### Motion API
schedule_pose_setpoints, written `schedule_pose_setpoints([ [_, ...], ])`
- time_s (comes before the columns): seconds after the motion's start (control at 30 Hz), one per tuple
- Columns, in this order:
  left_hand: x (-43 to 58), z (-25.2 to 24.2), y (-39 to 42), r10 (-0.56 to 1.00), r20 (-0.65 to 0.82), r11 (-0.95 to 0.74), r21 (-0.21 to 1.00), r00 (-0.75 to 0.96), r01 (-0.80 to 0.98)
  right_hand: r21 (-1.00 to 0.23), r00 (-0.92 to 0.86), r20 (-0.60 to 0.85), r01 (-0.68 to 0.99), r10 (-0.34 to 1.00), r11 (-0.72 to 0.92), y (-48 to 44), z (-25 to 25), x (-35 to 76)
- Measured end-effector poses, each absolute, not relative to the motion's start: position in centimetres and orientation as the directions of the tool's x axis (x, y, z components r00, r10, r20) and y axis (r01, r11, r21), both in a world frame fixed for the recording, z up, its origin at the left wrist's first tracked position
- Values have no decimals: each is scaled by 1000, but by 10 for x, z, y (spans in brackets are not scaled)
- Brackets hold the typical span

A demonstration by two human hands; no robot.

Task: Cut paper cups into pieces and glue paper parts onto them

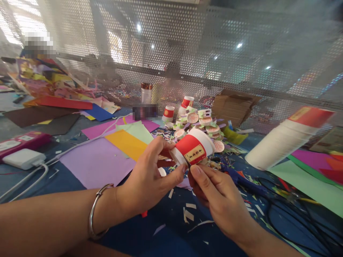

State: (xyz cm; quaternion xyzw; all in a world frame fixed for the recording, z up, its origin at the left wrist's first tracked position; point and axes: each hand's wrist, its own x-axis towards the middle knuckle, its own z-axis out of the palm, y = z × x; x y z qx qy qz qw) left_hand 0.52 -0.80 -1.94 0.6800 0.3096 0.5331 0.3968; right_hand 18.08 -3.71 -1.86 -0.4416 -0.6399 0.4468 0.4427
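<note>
A white paper cup (193,147) with a red band and a gold label is held tilted on its side above the table. My left hand (154,167), with a silver bangle at the wrist, grips the cup's left end between thumb and fingers. Just under the label, my right hand (211,191) is closed in a pinch at the cup's lower side. A small dark bit shows at its fingertips, too small to name. Behind the cup lies a heap of cut cup pieces (206,123) with round printed bottoms.
Two red-banded cups (168,113) stand by the heap. A leaning stack of paper cups (284,142) is at right, near black cables (278,214). Coloured paper (99,160), a white charger (24,158) and a power bank (29,141) lie left. Paper scraps litter the blue table before a perforated screen (171,43).
</note>
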Motion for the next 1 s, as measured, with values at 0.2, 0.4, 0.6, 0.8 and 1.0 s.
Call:
schedule_pose_setpoints([
  [0.2, 6, -18, -8, 827, 525, -534, 845, 200, -9, -946, -219, 220, 190, 951, 263, -38, -17, 182],
  [0.4, 7, -13, -5, 936, 227, -133, 935, 270, -328, -942, -197, 200, 231, 960, 243, -36, -14, 182],
  [0.6, 7, -12, 1, 934, 111, 51, 900, 340, -434, -960, -184, 148, 210, 972, 186, -35, -14, 181],
  [0.8, 8, -15, 2, 933, 214, -79, 906, 290, -416, -958, -170, 134, 229, 976, 171, -38, -12, 179],
  [1.0, 7, -14, -3, 918, 318, -235, 917, 236, -323, -963, -143, 121, 222, 982, 151, -42, -9, 176],
])
